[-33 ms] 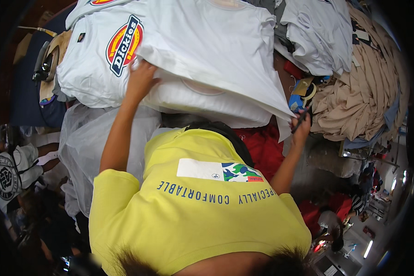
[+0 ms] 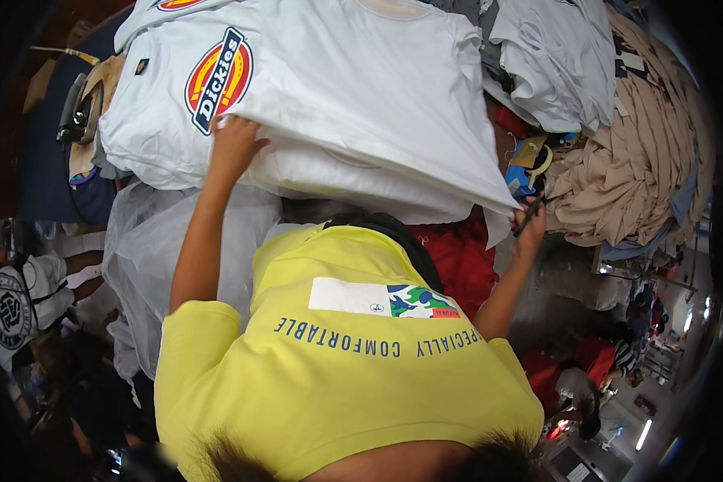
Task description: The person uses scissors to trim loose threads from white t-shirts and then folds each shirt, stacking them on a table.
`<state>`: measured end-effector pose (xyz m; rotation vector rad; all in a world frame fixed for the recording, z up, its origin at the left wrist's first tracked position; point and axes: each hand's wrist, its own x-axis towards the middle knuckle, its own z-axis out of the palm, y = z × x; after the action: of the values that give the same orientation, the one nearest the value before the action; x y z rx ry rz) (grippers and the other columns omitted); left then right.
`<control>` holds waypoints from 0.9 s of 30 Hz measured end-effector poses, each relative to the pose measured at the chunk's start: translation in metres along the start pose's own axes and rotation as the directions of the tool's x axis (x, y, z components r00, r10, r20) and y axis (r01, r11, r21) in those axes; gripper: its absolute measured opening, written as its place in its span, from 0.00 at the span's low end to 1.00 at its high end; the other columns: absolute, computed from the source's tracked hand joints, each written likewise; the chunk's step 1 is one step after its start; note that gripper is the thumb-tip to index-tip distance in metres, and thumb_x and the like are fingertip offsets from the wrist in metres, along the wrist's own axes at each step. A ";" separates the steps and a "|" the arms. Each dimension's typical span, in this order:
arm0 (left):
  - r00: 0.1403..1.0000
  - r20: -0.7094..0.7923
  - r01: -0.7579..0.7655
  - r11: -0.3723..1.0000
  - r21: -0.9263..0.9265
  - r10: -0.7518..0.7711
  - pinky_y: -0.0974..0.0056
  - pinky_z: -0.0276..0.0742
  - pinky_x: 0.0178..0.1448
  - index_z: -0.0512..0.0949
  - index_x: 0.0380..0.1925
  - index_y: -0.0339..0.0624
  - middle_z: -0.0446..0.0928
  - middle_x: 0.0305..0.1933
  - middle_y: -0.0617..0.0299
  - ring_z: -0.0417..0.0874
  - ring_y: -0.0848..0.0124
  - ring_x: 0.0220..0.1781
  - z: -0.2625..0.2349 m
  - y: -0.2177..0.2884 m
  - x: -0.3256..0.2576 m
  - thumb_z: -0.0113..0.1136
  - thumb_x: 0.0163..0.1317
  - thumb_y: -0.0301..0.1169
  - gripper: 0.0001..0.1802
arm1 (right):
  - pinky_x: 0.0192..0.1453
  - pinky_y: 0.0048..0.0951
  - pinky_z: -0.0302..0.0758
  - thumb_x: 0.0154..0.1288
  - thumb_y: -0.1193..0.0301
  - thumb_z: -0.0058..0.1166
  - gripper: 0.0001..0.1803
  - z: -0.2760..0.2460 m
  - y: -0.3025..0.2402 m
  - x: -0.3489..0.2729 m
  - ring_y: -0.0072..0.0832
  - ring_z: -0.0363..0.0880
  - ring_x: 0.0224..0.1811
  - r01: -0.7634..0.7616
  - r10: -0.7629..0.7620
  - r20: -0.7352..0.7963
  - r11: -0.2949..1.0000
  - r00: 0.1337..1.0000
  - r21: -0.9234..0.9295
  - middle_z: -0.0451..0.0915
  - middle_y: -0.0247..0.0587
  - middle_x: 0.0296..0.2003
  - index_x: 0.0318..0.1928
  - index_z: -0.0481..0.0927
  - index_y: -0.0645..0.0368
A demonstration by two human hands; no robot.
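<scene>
A white T-shirt (image 2: 361,72) with a red, yellow and dark-blue round print lies spread over a thick pile of white shirts (image 2: 329,173). On its near left part, just below the print, rests my left hand (image 2: 237,146), its thumb spread away from the fingers. My right hand (image 2: 528,227) is closed at the shirt's near right corner, which is drawn out toward me and lifted off the pile. A slim dark tool (image 2: 527,215) also sits in that hand; its exact kind is unclear.
At the right rises a heap of beige cloth (image 2: 618,177), with a tape roll (image 2: 541,163) beside it. More white garments (image 2: 554,64) lie at the far right. Clear plastic sheeting (image 2: 177,249) hangs at the left, below a dark iron-like object (image 2: 76,112). Red cloth (image 2: 458,261) lies below the pile.
My left hand has shifted slightly left and toward me along the shirt. My right hand has moved a little to the right, and the stretched edge lies a bit lower.
</scene>
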<state>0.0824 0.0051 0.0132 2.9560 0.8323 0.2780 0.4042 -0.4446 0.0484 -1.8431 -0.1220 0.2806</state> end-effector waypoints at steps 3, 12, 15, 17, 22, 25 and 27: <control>1.000 0.028 0.011 0.995 0.103 -0.014 0.50 0.53 0.58 0.74 0.44 0.48 0.73 0.45 0.65 0.70 0.69 0.52 -0.026 -0.012 -0.020 0.65 0.46 0.34 0.22 | 0.22 0.18 0.69 0.47 0.82 0.52 0.20 -0.013 -0.013 -0.003 0.21 0.72 0.19 -0.128 0.115 0.139 0.988 0.984 0.090 0.72 0.36 0.30 0.44 0.67 0.59; 0.996 -0.086 0.000 1.000 -0.006 -0.001 0.36 0.42 0.67 0.72 0.43 0.39 0.73 0.43 0.57 0.72 0.60 0.50 0.040 -0.025 -0.071 0.54 0.56 0.29 0.14 | 0.25 0.18 0.71 0.48 0.85 0.53 0.26 0.037 0.079 0.018 0.21 0.74 0.29 -0.052 0.056 -0.079 0.997 0.995 0.056 0.77 0.44 0.38 0.50 0.65 0.61; 0.994 -0.105 0.003 0.999 -0.039 -0.007 0.37 0.41 0.68 0.72 0.43 0.38 0.73 0.44 0.55 0.71 0.58 0.51 0.044 -0.019 -0.084 0.52 0.56 0.27 0.13 | 0.26 0.17 0.70 0.50 0.84 0.54 0.27 0.039 0.098 0.005 0.21 0.75 0.30 -0.064 0.072 -0.168 0.997 0.983 0.051 0.77 0.46 0.39 0.53 0.65 0.61; 0.993 -0.120 -0.014 0.999 -0.046 0.009 0.37 0.41 0.68 0.72 0.42 0.38 0.73 0.46 0.54 0.70 0.58 0.53 0.045 -0.020 -0.086 0.52 0.55 0.26 0.13 | 0.26 0.17 0.70 0.50 0.83 0.55 0.27 0.038 0.105 -0.002 0.21 0.76 0.29 -0.089 0.097 -0.215 0.995 0.972 0.048 0.78 0.45 0.38 0.53 0.65 0.61; 0.998 -0.067 -0.007 0.998 -0.062 0.003 0.37 0.41 0.68 0.72 0.41 0.37 0.72 0.48 0.54 0.70 0.58 0.54 0.047 -0.025 -0.086 0.53 0.55 0.26 0.13 | 0.24 0.16 0.69 0.52 0.82 0.55 0.26 0.032 0.102 -0.003 0.19 0.75 0.24 -0.084 0.084 -0.176 0.996 0.981 0.009 0.78 0.43 0.35 0.52 0.65 0.61; 0.998 -0.068 -0.008 0.998 -0.069 0.003 0.38 0.41 0.68 0.72 0.41 0.37 0.73 0.47 0.53 0.70 0.58 0.54 0.045 -0.025 -0.087 0.53 0.54 0.26 0.13 | 0.22 0.16 0.69 0.53 0.81 0.55 0.25 0.033 0.097 -0.003 0.19 0.75 0.23 -0.088 0.091 -0.171 0.996 0.981 0.021 0.79 0.42 0.34 0.52 0.65 0.61; 0.997 -0.078 -0.016 0.997 -0.071 0.010 0.38 0.40 0.68 0.72 0.41 0.37 0.73 0.46 0.54 0.70 0.58 0.53 0.044 -0.024 -0.085 0.53 0.54 0.26 0.13 | 0.21 0.16 0.69 0.53 0.81 0.55 0.24 0.035 0.093 -0.006 0.20 0.76 0.22 -0.102 0.109 -0.180 0.994 0.978 0.044 0.78 0.42 0.33 0.51 0.65 0.61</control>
<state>0.0076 -0.0191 -0.0460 2.9020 0.7943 0.4171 0.3842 -0.4407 -0.0492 -1.8343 0.1075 0.1848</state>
